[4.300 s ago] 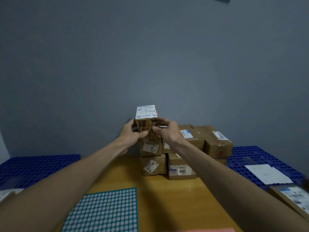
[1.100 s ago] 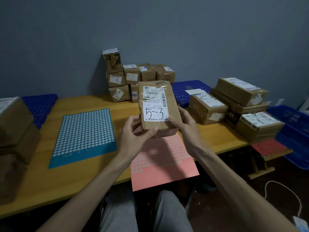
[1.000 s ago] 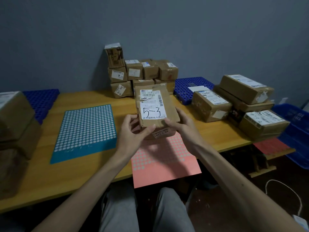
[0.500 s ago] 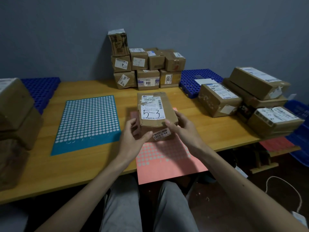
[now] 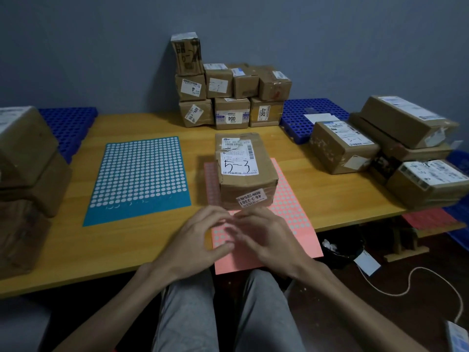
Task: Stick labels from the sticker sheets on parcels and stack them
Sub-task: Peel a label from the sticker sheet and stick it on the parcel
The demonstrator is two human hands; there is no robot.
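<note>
1. We see a cardboard parcel (image 5: 245, 171) standing on the far half of a pink sticker sheet (image 5: 291, 219), which lies on the wooden worktop (image 5: 76, 245) and overhangs its near edge.
2. On the parcel's top there is a white label with "5-3" handwritten on it, and on its near face a small label printed "46-3-3301", upside down to us.
3. Our left hand (image 5: 200, 240) is over the near part of the pink sheet, just in front of the parcel, with its fingers loosely extended and its thumb out to the side.
4. Our right hand (image 5: 266, 237) faces it, fingers likewise stretched out, so that the two sets of fingertips almost meet.
5. Neither hand touches the parcel. The fingertips are blurred, so we cannot tell whether they touch the sheet or each other.
6. A blue sticker sheet (image 5: 139, 179) lies flat to the left of the parcel, apart from the pink one; its lowest rows are already peeled.
7. A stack of parcels (image 5: 231, 97) stands against the wall at the back, three tiers high at its left end.
8. More parcels are piled on the right (image 5: 380, 148) and at the left edge (image 5: 25, 153).
9. Blue perforated trays (image 5: 304, 110) lie at both back corners of the worktop.
</note>
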